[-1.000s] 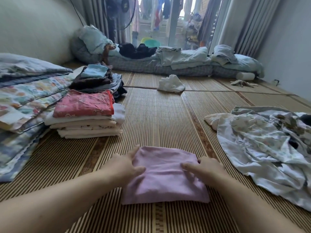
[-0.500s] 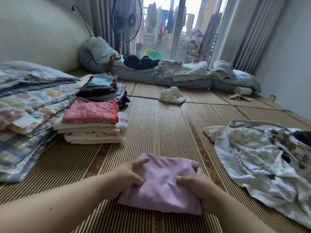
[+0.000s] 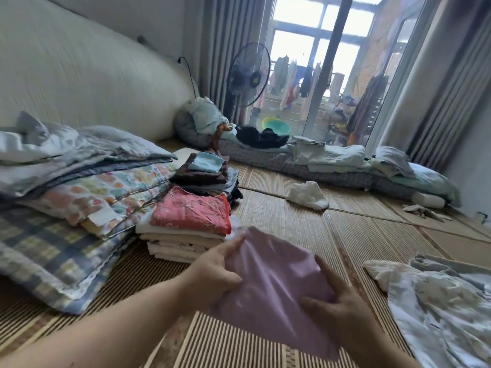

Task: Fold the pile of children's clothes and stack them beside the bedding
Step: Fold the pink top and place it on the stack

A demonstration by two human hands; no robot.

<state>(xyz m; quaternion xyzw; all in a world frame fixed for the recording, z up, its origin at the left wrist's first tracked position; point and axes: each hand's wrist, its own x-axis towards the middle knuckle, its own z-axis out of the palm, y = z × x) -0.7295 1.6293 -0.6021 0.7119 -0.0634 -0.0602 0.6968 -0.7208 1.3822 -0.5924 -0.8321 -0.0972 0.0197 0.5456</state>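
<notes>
A folded lilac garment (image 3: 271, 285) hangs lifted off the bamboo mat (image 3: 305, 229), tilted toward the left. My left hand (image 3: 215, 272) grips its left edge, thumb on top. My right hand (image 3: 337, 306) grips its right edge. Just beyond its far corner stands a stack of folded clothes (image 3: 186, 227) with a red patterned piece on top. A second, darker stack (image 3: 204, 173) sits behind it. Both stacks stand beside the folded bedding (image 3: 79, 187) at the left. The unfolded pile of pale floral clothes (image 3: 438, 301) lies at the right.
A white crumpled cloth (image 3: 307, 195) lies mid-mat. A long mattress with bedding (image 3: 332, 166) runs along the far side before the glass door. A standing fan (image 3: 248, 75) is at the back. A cushioned wall (image 3: 79, 75) bounds the left.
Both hands took hold of the lilac garment, lifted it off the mat and carried it left and forward toward the red-topped stack. My view swung left and upward.
</notes>
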